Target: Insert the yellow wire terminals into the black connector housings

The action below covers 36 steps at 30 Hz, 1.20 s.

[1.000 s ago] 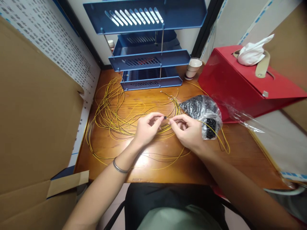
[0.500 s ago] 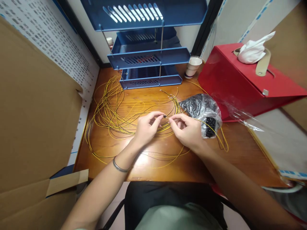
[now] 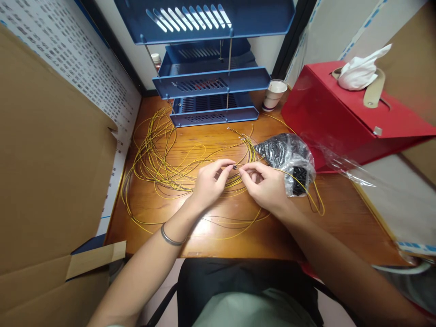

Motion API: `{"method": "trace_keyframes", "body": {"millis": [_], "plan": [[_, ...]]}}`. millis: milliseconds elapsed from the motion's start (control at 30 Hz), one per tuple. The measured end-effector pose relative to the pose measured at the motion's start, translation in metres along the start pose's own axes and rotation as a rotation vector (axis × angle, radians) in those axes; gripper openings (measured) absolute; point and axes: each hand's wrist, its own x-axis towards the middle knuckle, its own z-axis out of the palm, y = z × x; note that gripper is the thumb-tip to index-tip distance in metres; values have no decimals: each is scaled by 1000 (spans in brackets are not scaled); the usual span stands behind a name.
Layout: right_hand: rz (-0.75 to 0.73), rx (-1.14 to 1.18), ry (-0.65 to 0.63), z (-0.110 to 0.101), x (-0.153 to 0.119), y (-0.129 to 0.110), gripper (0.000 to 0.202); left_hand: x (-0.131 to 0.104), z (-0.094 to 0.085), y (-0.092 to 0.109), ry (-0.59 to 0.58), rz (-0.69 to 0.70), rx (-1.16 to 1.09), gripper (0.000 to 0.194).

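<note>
My left hand (image 3: 211, 180) pinches a small black connector (image 3: 235, 167) between thumb and fingertips. Close beside it, my right hand (image 3: 264, 184) is closed on a thin yellow wire (image 3: 289, 174), whose end points at the connector. Whether the wire's tip sits inside the connector is too small to tell. The wire runs out past my right hand and loops down beside the bag. Under and behind both hands lies a loose coil of yellow and dark wires (image 3: 150, 156). Several metal-tipped wire ends (image 3: 242, 136) spread out just beyond my fingers.
A clear plastic bag (image 3: 286, 150) of black parts lies right of my hands. Behind stand a blue tray rack (image 3: 213, 119) and a paper cup (image 3: 273, 96). A red tissue box (image 3: 327, 113) is at the right, a cardboard sheet (image 3: 51, 150) at the left.
Both hands stay almost in place. My left hand has shifted very slightly to the right with the connector, closer to my right fingertips.
</note>
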Motion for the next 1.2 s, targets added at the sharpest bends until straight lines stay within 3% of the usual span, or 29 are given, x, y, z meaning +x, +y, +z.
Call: {"method": "trace_keyframes", "body": {"millis": [533,733,1200], "plan": [[-17,-10,-17,2,-1,2,14,0,-1,1,-1,65,79,19],[-16,5,-30,2,-1,2,13,1,-3,-1,-55,78,74,20],[1,6,-14,0,0,-1,14,3,0,-6,-51,-128,-242,22]]}}
